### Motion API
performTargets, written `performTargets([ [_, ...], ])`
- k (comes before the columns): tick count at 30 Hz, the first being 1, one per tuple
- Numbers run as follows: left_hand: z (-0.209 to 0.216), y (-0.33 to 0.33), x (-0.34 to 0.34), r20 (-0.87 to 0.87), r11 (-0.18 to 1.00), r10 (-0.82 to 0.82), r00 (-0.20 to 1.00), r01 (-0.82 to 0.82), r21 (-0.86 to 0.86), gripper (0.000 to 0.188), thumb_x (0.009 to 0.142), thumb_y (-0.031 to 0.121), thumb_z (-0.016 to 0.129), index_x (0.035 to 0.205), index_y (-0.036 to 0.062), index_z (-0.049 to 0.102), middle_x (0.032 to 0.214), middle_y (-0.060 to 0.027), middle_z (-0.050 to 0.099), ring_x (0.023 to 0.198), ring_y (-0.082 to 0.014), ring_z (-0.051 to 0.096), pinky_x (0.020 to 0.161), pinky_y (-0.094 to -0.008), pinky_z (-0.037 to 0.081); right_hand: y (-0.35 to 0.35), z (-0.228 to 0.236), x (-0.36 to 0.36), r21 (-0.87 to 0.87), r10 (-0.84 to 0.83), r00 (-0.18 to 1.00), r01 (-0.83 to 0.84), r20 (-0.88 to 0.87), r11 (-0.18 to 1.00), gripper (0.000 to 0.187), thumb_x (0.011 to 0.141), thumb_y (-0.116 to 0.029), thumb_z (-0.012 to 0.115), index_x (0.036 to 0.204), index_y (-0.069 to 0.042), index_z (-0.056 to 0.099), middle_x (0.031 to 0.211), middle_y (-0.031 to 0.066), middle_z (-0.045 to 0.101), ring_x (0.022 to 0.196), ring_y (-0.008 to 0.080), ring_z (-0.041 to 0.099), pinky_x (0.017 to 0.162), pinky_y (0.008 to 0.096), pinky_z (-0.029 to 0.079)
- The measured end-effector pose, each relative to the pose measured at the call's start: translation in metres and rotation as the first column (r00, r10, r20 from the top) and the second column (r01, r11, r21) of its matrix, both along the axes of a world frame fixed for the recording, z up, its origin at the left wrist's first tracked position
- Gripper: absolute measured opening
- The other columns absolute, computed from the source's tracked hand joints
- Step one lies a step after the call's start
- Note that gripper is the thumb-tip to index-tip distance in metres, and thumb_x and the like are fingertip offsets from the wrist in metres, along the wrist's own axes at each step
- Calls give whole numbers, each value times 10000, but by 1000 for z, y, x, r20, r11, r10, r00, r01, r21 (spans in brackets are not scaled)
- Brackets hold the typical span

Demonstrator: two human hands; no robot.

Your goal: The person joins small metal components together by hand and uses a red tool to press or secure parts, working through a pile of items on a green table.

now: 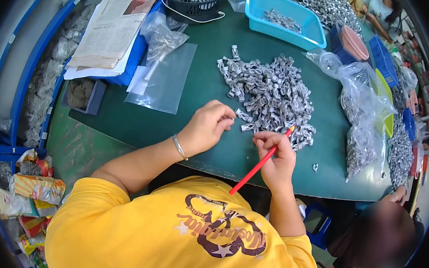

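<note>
My left hand [206,128], with a silvery bangle [179,147] on the wrist, is closed in a pinch at the near left edge of a heap of small grey metal parts [278,91]. Whatever lies between its fingertips is too small to make out. Just right of it, my right hand [276,156] is closed around a red pencil [254,173]. The pencil slants through the fingers, its yellowish tip up by the heap and its other end down toward my shirt. Thumb and forefinger of that hand also pinch together; anything there is hidden.
On the green table [203,148] stand a blue basket [283,31] with parts, a black fan [193,1], newspapers [107,30] and a flat clear bag [163,84]. Filled plastic bags [362,115] lie right. One loose part [315,167] sits near the front edge. Other people are at right.
</note>
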State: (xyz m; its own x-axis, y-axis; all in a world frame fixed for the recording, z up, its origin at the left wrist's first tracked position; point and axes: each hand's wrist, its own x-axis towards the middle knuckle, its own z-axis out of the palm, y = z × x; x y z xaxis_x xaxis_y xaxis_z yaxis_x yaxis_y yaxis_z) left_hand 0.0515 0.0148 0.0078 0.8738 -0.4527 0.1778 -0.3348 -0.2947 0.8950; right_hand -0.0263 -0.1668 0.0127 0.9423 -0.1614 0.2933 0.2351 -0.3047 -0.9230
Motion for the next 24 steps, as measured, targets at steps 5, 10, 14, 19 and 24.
performTargets([
  [5,17,8,-5,-659,911,-153,737,-153,-383,159,903,81,505,1023,-9,556,777,-51,591,678,-107,580,632,-217,494,15,7,7,-62,71,996,-68,46,996,317,650,66,714,769,-28,435,981,141,595,827,209,595,729,297,485],
  [10,26,14,-7,-747,833,-297,595,-221,-508,165,904,88,504,1024,-15,550,781,-52,584,681,-104,571,628,-223,499,16,4,11,196,55,997,-64,53,978,293,698,95,673,775,-28,418,938,134,586,806,169,588,702,260,484],
  [14,29,14,-9,-759,791,-375,532,-244,-561,166,907,92,497,1019,-19,550,776,-56,580,680,-106,574,626,-227,501,16,14,10,391,108,994,-103,9,914,238,789,91,588,828,-34,389,896,134,592,772,151,598,649,235,502],
  [19,36,12,-9,-756,796,-375,536,-232,-559,175,910,95,494,1025,-23,553,776,-62,588,682,-113,580,630,-229,503,18,19,8,662,189,971,-44,-150,749,214,823,63,559,825,-46,375,878,156,597,661,173,638,560,241,543],
  [24,51,10,-9,-737,784,-394,550,-218,-581,182,897,78,510,1035,-28,563,813,-73,605,733,-127,599,679,-234,503,15,19,10,739,246,957,-52,-157,672,212,823,75,548,821,-48,376,878,168,596,672,193,644,569,263,554],
])
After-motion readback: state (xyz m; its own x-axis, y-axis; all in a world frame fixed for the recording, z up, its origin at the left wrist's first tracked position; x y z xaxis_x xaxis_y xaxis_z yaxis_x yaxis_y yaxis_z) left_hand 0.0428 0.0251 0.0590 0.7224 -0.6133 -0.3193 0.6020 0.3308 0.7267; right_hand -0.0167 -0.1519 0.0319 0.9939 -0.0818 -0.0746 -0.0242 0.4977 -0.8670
